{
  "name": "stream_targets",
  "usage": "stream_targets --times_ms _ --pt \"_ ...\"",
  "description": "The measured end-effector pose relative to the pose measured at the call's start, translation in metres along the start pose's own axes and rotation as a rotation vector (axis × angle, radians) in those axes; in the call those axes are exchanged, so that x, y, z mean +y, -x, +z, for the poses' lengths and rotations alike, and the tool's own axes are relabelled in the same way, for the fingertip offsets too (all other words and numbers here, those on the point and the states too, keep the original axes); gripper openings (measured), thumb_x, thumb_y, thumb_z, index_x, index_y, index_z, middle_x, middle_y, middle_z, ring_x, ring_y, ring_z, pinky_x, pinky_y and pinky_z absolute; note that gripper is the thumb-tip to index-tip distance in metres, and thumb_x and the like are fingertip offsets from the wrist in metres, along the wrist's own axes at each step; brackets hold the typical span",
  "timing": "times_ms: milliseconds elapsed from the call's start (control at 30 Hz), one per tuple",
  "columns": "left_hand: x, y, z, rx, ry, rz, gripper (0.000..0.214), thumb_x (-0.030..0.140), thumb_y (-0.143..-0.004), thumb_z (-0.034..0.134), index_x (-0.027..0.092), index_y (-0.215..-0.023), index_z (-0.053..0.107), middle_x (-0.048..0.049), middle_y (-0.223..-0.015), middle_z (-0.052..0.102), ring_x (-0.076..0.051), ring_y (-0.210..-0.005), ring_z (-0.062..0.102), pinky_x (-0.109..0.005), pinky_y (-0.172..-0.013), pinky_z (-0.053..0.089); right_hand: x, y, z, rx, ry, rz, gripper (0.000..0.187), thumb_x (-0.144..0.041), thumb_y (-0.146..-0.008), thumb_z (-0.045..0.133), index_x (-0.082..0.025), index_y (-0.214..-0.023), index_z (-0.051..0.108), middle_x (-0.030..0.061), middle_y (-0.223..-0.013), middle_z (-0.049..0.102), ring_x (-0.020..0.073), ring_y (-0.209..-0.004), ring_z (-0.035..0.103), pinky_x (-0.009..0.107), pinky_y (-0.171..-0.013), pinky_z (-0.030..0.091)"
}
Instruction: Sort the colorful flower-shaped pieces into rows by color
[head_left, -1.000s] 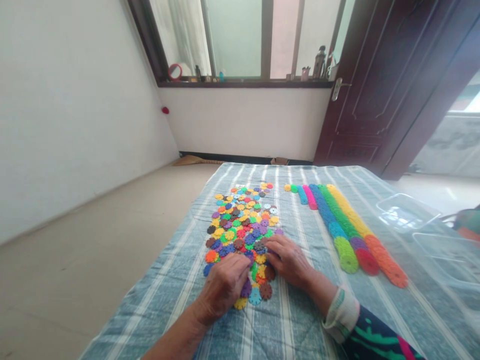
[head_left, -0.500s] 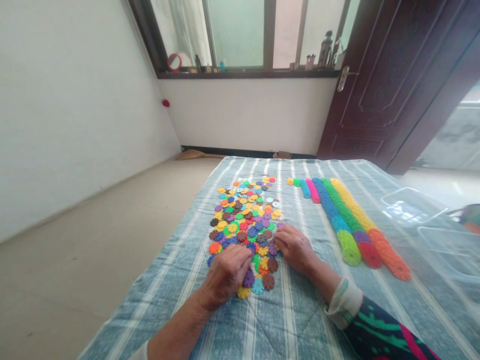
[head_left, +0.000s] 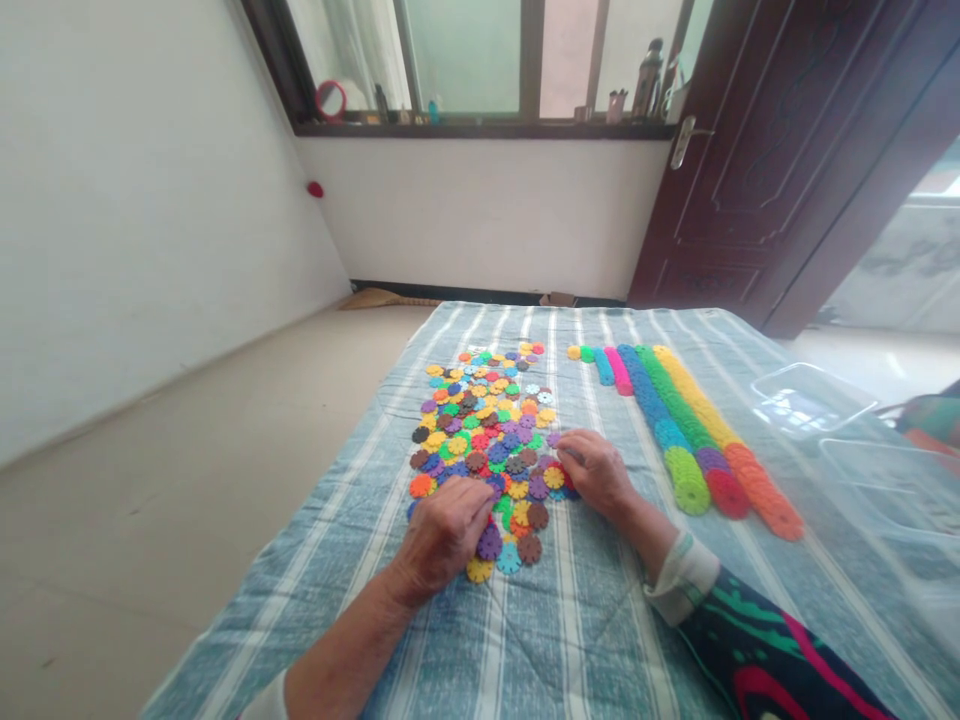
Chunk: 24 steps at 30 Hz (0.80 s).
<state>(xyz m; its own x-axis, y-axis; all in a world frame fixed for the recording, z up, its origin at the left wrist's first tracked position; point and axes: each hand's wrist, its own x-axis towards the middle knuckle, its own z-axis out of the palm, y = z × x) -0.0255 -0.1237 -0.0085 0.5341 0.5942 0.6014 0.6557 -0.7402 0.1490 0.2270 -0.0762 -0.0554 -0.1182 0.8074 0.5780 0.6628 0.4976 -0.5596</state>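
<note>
A spread of flat, many-coloured snowflake discs (head_left: 484, 430) lies on a blue-and-white striped cloth (head_left: 585, 620). My left hand (head_left: 444, 535) rests knuckles-up on the near edge of the spread, fingers curled over some discs; what it holds is hidden. My right hand (head_left: 596, 472) lies at the spread's right edge, fingers bent and pinched at a few discs near a yellow one (head_left: 553, 478). To the right lie long rows of stacked discs (head_left: 686, 435) sorted by colour: pink, blue, green, yellow, orange.
Two transparent plastic trays (head_left: 814, 400) sit on the cloth at the far right. A dark wooden door (head_left: 757, 160) stands behind, next to a window sill with bottles. Bare floor (head_left: 187, 440) lies to the left of the cloth.
My right hand has drawn slightly right and away from the middle of the spread to its edge. My left hand has stayed in place. The camera has shifted a little.
</note>
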Motion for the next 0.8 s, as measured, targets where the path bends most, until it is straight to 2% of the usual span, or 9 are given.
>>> stream_targets --times_ms 200,367,500,633,700,800 --pt "-0.005 0.003 0.004 0.032 0.017 -0.001 0.015 0.016 -0.092 0.05 0.018 -0.089 0.064 -0.0042 -0.084 0.071 -0.016 -0.078 0.066 -0.026 -0.072 0.056 -0.001 -0.003 -0.007 -0.047 -0.053 0.046 0.015 -0.019 -0.085 0.057 -0.022 -0.084 0.072 0.0072 -0.097 0.072 0.0211 -0.093 0.066 0.035 -0.087 0.052" --pt "0.001 0.0 -0.001 0.007 0.078 0.017 0.011 0.022 -0.085 0.061 0.017 -0.095 0.064 -0.007 -0.092 0.072 -0.02 -0.085 0.066 -0.032 -0.077 0.056 0.003 -0.008 -0.013 -0.067 -0.235 0.195 0.016 -0.026 -0.083 0.058 -0.021 -0.082 0.073 0.0056 -0.088 0.072 0.0209 -0.086 0.066 0.035 -0.083 0.051" --pt "0.009 -0.002 -0.006 -0.154 0.119 0.084 0.03 0.033 -0.077 0.073 0.018 -0.102 0.066 -0.0103 -0.108 0.071 -0.025 -0.105 0.064 -0.042 -0.092 0.054 0.009 -0.01 -0.022 -0.118 -0.286 0.208 0.015 -0.027 -0.079 0.06 -0.02 -0.081 0.073 0.0044 -0.086 0.072 0.0201 -0.083 0.067 0.034 -0.08 0.052" --pt "0.012 -0.001 -0.006 -0.317 0.082 0.081 0.055 0.042 -0.066 0.082 0.019 -0.114 0.066 -0.0145 -0.129 0.063 -0.035 -0.125 0.054 -0.056 -0.103 0.046 0.012 -0.011 -0.03 -0.234 -0.379 0.176 0.013 -0.029 -0.075 0.069 -0.02 -0.083 0.075 0.0068 -0.099 0.072 0.0224 -0.095 0.067 0.036 -0.089 0.05" --pt "0.011 0.0 -0.006 -0.362 0.057 0.064 0.063 0.046 -0.064 0.083 0.02 -0.118 0.065 -0.0158 -0.135 0.058 -0.038 -0.129 0.05 -0.06 -0.105 0.043 0.012 -0.011 -0.032 -0.289 -0.41 0.155 0.018 -0.032 -0.074 0.073 -0.02 -0.087 0.075 0.0087 -0.107 0.07 0.0241 -0.102 0.065 0.038 -0.094 0.048" --pt "0.009 0.0 -0.005 -0.365 0.011 0.043 0.061 0.045 -0.068 0.08 0.018 -0.119 0.064 -0.0166 -0.137 0.057 -0.039 -0.131 0.047 -0.06 -0.105 0.043 0.01 -0.011 -0.035 -0.366 -0.386 0.1 0.022 -0.032 -0.072 0.079 -0.021 -0.091 0.076 0.0094 -0.116 0.067 0.0254 -0.112 0.062 0.041 -0.1 0.045"
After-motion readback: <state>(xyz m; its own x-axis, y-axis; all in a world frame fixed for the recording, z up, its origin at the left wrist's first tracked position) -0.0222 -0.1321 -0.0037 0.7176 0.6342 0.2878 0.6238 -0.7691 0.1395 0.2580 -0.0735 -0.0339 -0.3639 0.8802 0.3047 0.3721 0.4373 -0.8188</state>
